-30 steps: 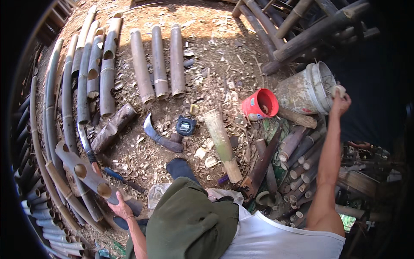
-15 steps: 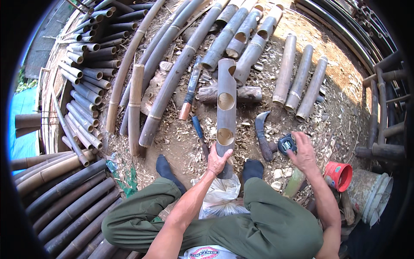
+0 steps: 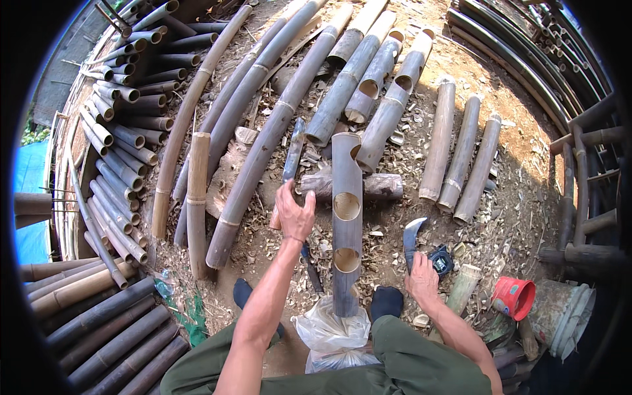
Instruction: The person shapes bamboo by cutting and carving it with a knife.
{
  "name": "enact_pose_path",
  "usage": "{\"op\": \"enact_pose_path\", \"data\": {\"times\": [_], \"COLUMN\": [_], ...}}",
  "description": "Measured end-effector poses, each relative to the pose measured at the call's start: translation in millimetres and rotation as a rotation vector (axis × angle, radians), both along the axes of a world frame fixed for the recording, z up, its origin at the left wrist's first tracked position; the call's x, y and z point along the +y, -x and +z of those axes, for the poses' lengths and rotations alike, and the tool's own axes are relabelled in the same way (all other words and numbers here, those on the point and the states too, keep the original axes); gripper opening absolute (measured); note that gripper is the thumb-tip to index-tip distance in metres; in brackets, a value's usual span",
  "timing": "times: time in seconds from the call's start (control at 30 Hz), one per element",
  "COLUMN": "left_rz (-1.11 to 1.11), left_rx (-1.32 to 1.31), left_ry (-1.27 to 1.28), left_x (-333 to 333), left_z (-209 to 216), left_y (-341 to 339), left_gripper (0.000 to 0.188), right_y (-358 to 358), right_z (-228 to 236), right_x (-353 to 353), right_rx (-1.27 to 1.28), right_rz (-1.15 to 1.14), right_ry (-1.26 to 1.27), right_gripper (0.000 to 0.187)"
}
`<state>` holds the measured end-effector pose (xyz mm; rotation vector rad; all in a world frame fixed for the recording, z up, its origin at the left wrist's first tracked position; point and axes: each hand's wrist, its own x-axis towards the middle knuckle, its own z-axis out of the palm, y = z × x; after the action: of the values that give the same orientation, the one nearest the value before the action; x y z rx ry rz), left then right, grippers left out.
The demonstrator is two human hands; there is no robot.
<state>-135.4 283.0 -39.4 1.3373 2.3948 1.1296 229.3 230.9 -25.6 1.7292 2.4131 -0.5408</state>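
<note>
A bamboo tube with round holes cut in its side (image 3: 347, 230) lies lengthwise in front of me, its far end on a short log (image 3: 382, 187) and its near end by a white plastic bag (image 3: 332, 336). My left hand (image 3: 295, 214) reaches over the handle of a long bladed tool (image 3: 294, 155), fingers and thumb apart. Between my feet and the tube lies a blue-handled tool (image 3: 312, 270). My right hand (image 3: 422, 282) is closed around the lower handle of a hooked knife (image 3: 411, 238), whose pale curved tip points away. Touching distance from that hand is a dark tape measure (image 3: 441, 260).
Three bamboo lengths (image 3: 460, 155) lie at the right, and more cut tubes (image 3: 394, 99) lie ahead. Bamboo stacks (image 3: 108, 316) line the left. A red pail (image 3: 513, 298) and a dirty white bucket (image 3: 561, 319) stand at right. Wood chips litter the ground.
My left hand has let go of the holed bamboo tube, now resting lower, and moved left and forward to the bladed tool. My right hand moved from near the tape measure onto the hooked knife.
</note>
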Motion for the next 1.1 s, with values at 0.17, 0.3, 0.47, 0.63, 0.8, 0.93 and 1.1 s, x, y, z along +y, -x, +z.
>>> {"op": "enact_pose_path", "data": {"times": [0.17, 0.3, 0.47, 0.63, 0.8, 0.93, 1.1], "left_rz": [-0.191, -0.301, -0.270, -0.451, -0.680, -0.482, -0.386], "left_rx": [0.124, 0.050, -0.053, -1.536, -2.066, -1.988, -1.878], "left_ry": [0.315, 0.569, 0.574, 0.462, 0.419, 0.429, 0.276], "left_x": [133.4, 179.1, 188.3, 122.3, -4.3, -46.0, -53.1], "left_z": [12.1, -3.9, 25.0, 125.2, 193.4, 168.9, 184.0], "left_y": [49.9, 57.7, 59.2, 93.3, -21.7, -83.5, -102.6], "left_gripper": [0.095, 0.096, 0.089, 0.085, 0.088, 0.084, 0.083], "right_y": [5.0, 6.1, -0.8, 5.4, 59.5, 130.5, 141.5], "right_z": [-3.5, -8.5, -2.2, 33.8, 64.2, 108.3, 125.7], "right_x": [4.5, 12.0, 17.4, 18.0, 83.8, 151.1, 146.3], "right_rx": [0.007, 0.085, 0.100, 0.252, 1.540, 1.870, 1.697], "right_rz": [-0.064, -0.103, -0.155, -0.247, -0.684, -0.520, -0.467], "right_ry": [0.057, 0.089, 0.152, 0.042, 1.000, 1.244, 0.972], "right_gripper": [0.050, 0.047, 0.045, 0.052, 0.079, 0.085, 0.065]}}
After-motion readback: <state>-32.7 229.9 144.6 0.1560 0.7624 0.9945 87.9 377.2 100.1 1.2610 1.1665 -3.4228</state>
